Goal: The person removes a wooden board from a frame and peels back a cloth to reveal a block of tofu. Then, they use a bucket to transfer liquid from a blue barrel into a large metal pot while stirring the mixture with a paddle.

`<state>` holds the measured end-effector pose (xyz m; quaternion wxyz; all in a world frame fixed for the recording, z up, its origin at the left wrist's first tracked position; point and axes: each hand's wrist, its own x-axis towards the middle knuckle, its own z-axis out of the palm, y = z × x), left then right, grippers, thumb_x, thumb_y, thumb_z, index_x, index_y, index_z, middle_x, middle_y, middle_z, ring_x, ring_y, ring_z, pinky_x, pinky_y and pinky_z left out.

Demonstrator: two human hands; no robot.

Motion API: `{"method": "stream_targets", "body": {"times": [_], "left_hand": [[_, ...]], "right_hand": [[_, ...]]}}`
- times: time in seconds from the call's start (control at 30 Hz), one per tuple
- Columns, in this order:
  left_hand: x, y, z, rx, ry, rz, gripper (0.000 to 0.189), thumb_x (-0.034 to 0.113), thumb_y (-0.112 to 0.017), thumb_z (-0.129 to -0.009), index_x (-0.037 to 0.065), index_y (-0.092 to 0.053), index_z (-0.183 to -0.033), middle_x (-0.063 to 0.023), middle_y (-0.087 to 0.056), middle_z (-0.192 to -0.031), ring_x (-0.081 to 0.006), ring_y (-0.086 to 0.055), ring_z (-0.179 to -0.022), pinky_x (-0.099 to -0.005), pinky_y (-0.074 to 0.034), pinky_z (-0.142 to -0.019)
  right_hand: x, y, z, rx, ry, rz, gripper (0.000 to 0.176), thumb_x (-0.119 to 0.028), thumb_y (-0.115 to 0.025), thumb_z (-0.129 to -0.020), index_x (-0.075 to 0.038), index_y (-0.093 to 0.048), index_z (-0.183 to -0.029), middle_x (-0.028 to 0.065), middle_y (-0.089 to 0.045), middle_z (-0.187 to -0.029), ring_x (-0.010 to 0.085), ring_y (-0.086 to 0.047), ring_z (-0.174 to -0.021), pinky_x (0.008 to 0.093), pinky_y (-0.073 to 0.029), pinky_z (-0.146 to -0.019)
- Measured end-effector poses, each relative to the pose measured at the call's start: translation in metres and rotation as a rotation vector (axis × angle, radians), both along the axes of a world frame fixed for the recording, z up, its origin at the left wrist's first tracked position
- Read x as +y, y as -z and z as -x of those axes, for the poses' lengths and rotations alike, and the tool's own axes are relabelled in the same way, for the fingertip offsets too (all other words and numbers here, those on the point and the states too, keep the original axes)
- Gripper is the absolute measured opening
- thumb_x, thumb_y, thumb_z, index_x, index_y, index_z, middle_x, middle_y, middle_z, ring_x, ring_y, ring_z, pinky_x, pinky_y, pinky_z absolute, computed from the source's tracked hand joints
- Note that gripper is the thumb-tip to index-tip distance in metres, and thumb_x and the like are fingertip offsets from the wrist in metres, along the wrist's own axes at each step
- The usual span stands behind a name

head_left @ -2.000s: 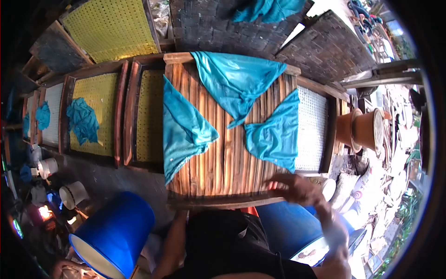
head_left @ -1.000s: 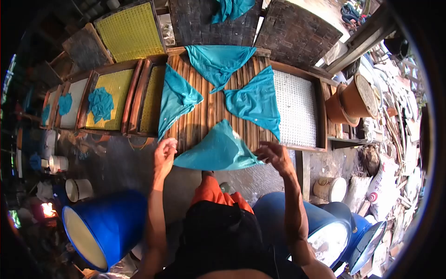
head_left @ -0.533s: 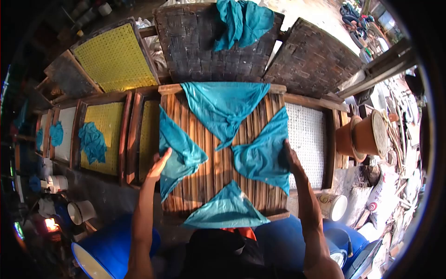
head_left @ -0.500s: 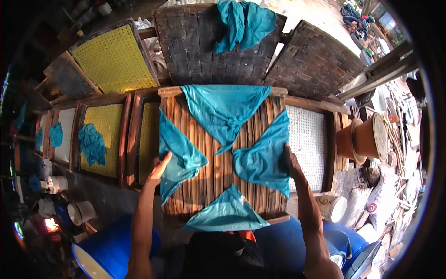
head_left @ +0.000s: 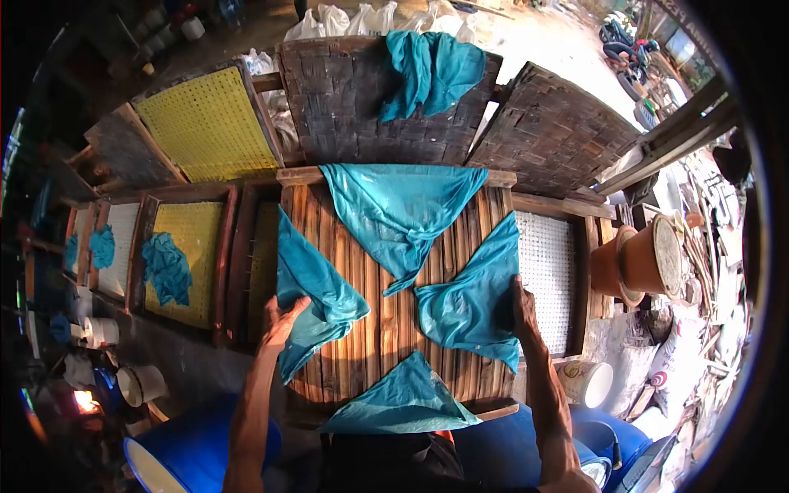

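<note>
A bamboo slat tray (head_left: 382, 316) stands in front of me, wrapped by a teal cloth whose four corners are folded in over its top. My left hand (head_left: 283, 319) grips the tray's left edge beside the left cloth flap (head_left: 312, 287). My right hand (head_left: 522, 306) grips the right edge, against the right flap (head_left: 468, 300). The far flap (head_left: 399, 209) and near flap (head_left: 403, 398) lie flat on the slats.
Yellow mesh trays (head_left: 185, 251) with teal cloth bundles sit to the left. Dark woven trays (head_left: 353, 107) lean behind, one draped with teal cloth (head_left: 427, 70). A white mesh tray (head_left: 546, 279) lies right, clay pots (head_left: 645, 259) beyond. Blue barrels (head_left: 197, 452) stand below.
The near cloth corner was folded onto the slats, then both hands went out to the tray's left and right edges. The tray has since shifted slightly nearer in view.
</note>
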<state>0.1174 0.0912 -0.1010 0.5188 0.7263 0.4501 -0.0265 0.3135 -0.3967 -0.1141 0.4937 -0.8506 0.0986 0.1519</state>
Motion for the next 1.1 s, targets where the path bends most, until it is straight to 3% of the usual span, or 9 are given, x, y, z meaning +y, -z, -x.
{"method": "stream_targets", "body": {"times": [0.13, 0.23, 0.3, 0.37, 0.43, 0.5, 0.57, 0.73, 1.1], "left_hand": [[-0.004, -0.042, 0.019, -0.435, -0.029, 0.148, 0.067, 0.029, -0.091, -0.073, -0.005, -0.055, -0.119, -0.0146, -0.067, -0.110, -0.0225, -0.066, -0.100, -0.0358, -0.054, -0.091], [-0.006, -0.094, 0.030, -0.625, 0.092, -0.348, 0.069, 0.026, -0.089, -0.075, -0.007, -0.055, -0.125, -0.0142, -0.067, -0.116, -0.0228, -0.064, -0.103, -0.0357, -0.052, -0.091], [-0.017, -0.140, 0.055, -0.774, 0.039, -0.234, 0.071, 0.028, -0.089, -0.075, -0.006, -0.055, -0.127, -0.0136, -0.067, -0.115, -0.0216, -0.062, -0.102, -0.0350, -0.050, -0.092], [-0.031, -0.188, 0.060, -1.048, 0.047, -0.297, 0.073, 0.033, -0.090, -0.074, -0.005, -0.056, -0.126, -0.0128, -0.067, -0.113, -0.0201, -0.062, -0.101, -0.0352, -0.050, -0.091], [-0.034, -0.222, 0.063, -1.165, 0.119, -0.423, 0.067, 0.032, -0.085, -0.079, -0.005, -0.056, -0.127, -0.0124, -0.068, -0.113, -0.0208, -0.063, -0.100, -0.0358, -0.050, -0.092], [-0.041, -0.242, 0.078, -1.297, 0.214, -0.594, 0.060, 0.030, -0.080, -0.085, -0.004, -0.056, -0.128, -0.0121, -0.068, -0.114, -0.0217, -0.063, -0.100, -0.0366, -0.050, -0.093], [-0.041, -0.257, 0.082, -1.297, 0.252, -0.679, 0.059, 0.029, -0.078, -0.086, -0.004, -0.055, -0.129, -0.0123, -0.066, -0.115, -0.0221, -0.062, -0.101, -0.0369, -0.050, -0.094], [-0.028, -0.217, 0.081, -1.019, 0.331, -0.796, 0.058, 0.026, -0.075, -0.087, -0.003, -0.053, -0.132, -0.0128, -0.063, -0.119, -0.0232, -0.060, -0.105, -0.0377, -0.049, -0.095], [0.046, -0.028, 0.033, -0.342, 0.461, -0.842, 0.055, 0.019, -0.068, -0.090, 0.000, -0.048, -0.137, -0.0139, -0.056, -0.128, -0.0255, -0.055, -0.114, -0.0395, -0.047, -0.099]], "right_hand": [[-0.005, -0.062, 0.009, -0.013, 0.144, -0.148, 0.065, -0.065, -0.046, -0.097, -0.008, -0.052, -0.066, -0.0037, -0.034, -0.057, 0.0094, -0.031, -0.054, 0.0323, -0.027, -0.049], [-0.005, -0.129, 0.017, -0.154, 0.314, -0.294, 0.062, -0.066, -0.048, -0.096, -0.013, -0.051, -0.064, -0.0066, -0.039, -0.058, 0.0065, -0.034, -0.052, 0.0302, -0.026, -0.047], [-0.023, -0.172, 0.036, -0.294, 0.260, -0.365, 0.059, -0.062, -0.047, -0.098, -0.008, -0.062, -0.080, -0.0009, -0.054, -0.071, 0.0091, -0.048, -0.063, 0.0280, -0.040, -0.056], [-0.016, -0.212, 0.028, -0.698, 0.323, -0.812, 0.055, -0.055, -0.045, -0.101, -0.004, -0.065, -0.105, 0.0064, -0.064, -0.093, 0.0137, -0.059, -0.083, 0.0290, -0.049, -0.073], [-0.018, -0.269, 0.050, -0.760, 0.297, -1.045, 0.054, -0.049, -0.043, -0.103, -0.003, -0.058, -0.125, 0.0106, -0.063, -0.113, 0.0196, -0.062, -0.099, 0.0337, -0.052, -0.086], [-0.035, -0.285, 0.043, -0.902, 0.266, -1.212, 0.055, -0.050, -0.043, -0.103, -0.002, -0.056, -0.126, 0.0095, -0.064, -0.109, 0.0220, -0.063, -0.095, 0.0365, -0.053, -0.085], [-0.055, -0.278, 0.031, -0.999, 0.233, -1.076, 0.071, -0.059, -0.043, -0.100, 0.000, -0.048, -0.140, 0.0143, -0.062, -0.125, 0.0277, -0.062, -0.109, 0.0399, -0.050, -0.096], [-0.077, -0.241, 0.093, -0.547, 0.197, -1.214, 0.074, -0.061, -0.043, -0.099, 0.000, -0.046, -0.141, 0.0152, -0.060, -0.128, 0.0282, -0.061, -0.111, 0.0401, -0.048, -0.098], [-0.067, -0.126, 0.121, 0.235, 0.249, -1.159, 0.080, -0.065, -0.042, -0.097, 0.000, -0.042, -0.145, 0.0171, -0.056, -0.134, 0.0293, -0.058, -0.117, 0.0404, -0.046, -0.102]]}}
